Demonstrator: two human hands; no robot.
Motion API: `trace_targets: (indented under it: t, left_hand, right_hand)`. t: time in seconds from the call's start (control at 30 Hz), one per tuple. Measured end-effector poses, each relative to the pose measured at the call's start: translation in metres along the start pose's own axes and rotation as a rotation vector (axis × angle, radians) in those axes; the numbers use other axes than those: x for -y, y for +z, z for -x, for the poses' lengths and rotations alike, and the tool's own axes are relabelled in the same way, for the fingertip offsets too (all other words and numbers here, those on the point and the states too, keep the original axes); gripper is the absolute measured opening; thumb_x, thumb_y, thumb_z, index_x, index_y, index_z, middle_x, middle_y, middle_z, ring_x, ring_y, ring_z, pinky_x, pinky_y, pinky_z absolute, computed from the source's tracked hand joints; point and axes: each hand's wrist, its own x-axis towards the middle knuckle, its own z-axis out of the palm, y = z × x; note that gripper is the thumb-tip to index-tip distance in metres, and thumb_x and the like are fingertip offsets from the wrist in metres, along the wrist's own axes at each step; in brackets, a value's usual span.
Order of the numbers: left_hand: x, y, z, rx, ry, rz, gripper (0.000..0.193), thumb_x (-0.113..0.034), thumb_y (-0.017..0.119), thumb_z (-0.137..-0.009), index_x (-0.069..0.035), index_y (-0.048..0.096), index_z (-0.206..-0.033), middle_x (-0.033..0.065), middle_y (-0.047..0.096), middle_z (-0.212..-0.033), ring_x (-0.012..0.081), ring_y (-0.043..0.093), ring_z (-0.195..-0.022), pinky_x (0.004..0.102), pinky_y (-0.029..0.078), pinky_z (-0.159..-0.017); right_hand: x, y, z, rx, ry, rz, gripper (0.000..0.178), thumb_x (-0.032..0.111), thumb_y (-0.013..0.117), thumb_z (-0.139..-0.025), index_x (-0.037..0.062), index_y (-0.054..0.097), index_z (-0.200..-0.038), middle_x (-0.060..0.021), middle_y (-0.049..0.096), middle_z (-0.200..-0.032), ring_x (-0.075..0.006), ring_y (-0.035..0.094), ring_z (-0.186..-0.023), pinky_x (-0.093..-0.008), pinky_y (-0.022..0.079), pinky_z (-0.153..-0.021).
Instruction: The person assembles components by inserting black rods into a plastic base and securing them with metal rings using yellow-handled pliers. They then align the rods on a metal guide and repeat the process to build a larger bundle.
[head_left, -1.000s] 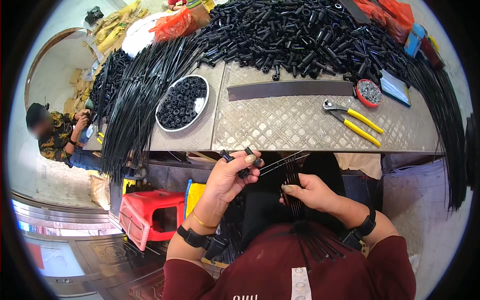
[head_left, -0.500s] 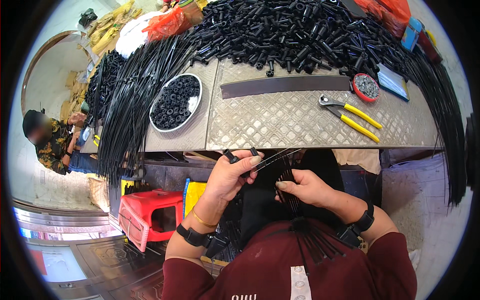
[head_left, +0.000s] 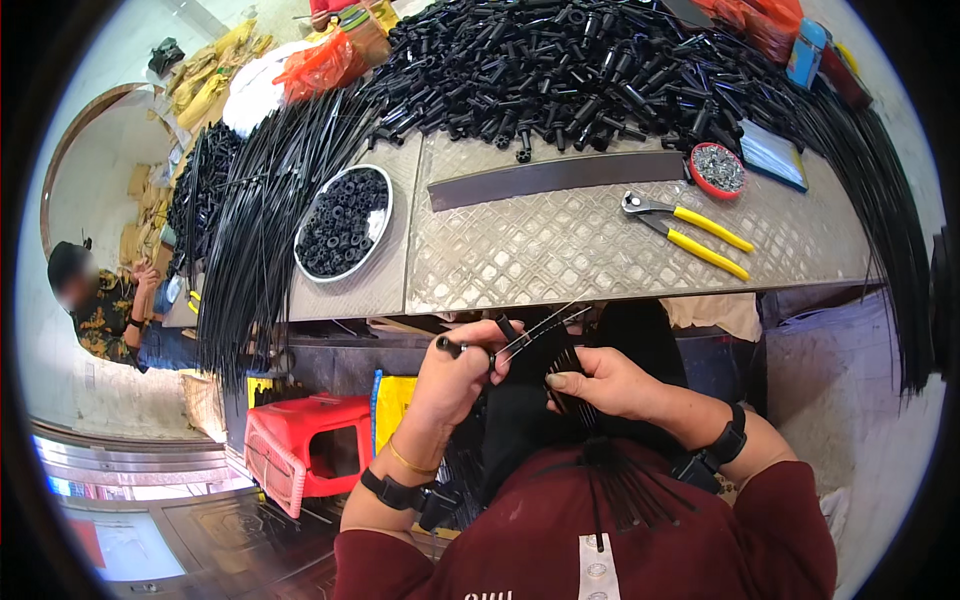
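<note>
My left hand (head_left: 452, 375), just below the table's front edge, is closed around a black plastic tube fitting (head_left: 447, 346). A second black piece (head_left: 507, 327) sticks up by its fingers, and thin shiny strands (head_left: 555, 322) run out of it toward the upper right. A bundle of thin black cables (head_left: 600, 455) is pinched between the thumb and fingers of my right hand (head_left: 605, 382). Its lower ends fan out over the maroon shirt. The hands are a short gap apart above the lap. What lies inside the left fist is partly hidden.
On the table (head_left: 500, 265) lie yellow-handled pliers (head_left: 690, 235), a dark flat strip (head_left: 560, 178), a red bowl of metal bits (head_left: 718, 170) and a white dish of black rings (head_left: 345, 220). Black fittings (head_left: 560, 75) heap behind. Long cables (head_left: 240, 230) hang off the left. A co-worker (head_left: 95, 300) sits far left.
The left hand has turned, so the fitting in it points more to the left. The right hand keeps its pinch on the cable bundle. The whole view has shifted slightly.
</note>
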Motion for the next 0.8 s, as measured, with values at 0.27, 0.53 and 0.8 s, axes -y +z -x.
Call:
trace_targets:
  t: [0.27, 0.53, 0.8]
  left_hand:
    - [0.011, 0.019, 0.003, -0.154, 0.371, -0.533, 0.042, -0.008, 0.076, -0.071, 0.002, 0.059, -0.108, 0.0018, 0.056, -0.09, 0.0088, 0.051, -0.081, 0.0212, 0.041, -0.075]
    - [0.012, 0.03, -0.001, -0.166, 0.375, -0.395, 0.04, -0.003, 0.073, -0.074, 0.001, 0.057, -0.11, 0.0024, 0.059, -0.094, 0.0082, 0.054, -0.083, 0.0222, 0.044, -0.076]
    - [0.005, 0.023, -0.009, -0.005, 0.15, -0.077, 0.046, 0.003, 0.069, -0.073, 0.001, 0.056, -0.117, 0.0059, 0.065, -0.091, 0.0043, 0.051, -0.063, 0.0159, 0.039, -0.053]
  right_hand:
    - [-0.001, 0.002, 0.002, -0.029, -0.029, 0.083, 0.019, 0.025, 0.058, -0.09, 0.0063, 0.06, -0.089, 0.0014, 0.062, -0.075, -0.0065, 0.056, -0.07, -0.0243, 0.047, -0.064]
    - [-0.001, -0.006, 0.002, -0.023, -0.017, 0.124, 0.022, 0.028, 0.062, -0.088, 0.0061, 0.062, -0.091, 0.0011, 0.062, -0.078, -0.0067, 0.056, -0.071, -0.0245, 0.047, -0.065]
    - [0.006, -0.016, 0.0, 0.103, 0.038, -0.065, 0.022, 0.023, 0.066, -0.085, 0.0051, 0.061, -0.096, -0.0005, 0.063, -0.083, -0.0081, 0.057, -0.076, -0.0251, 0.047, -0.07]
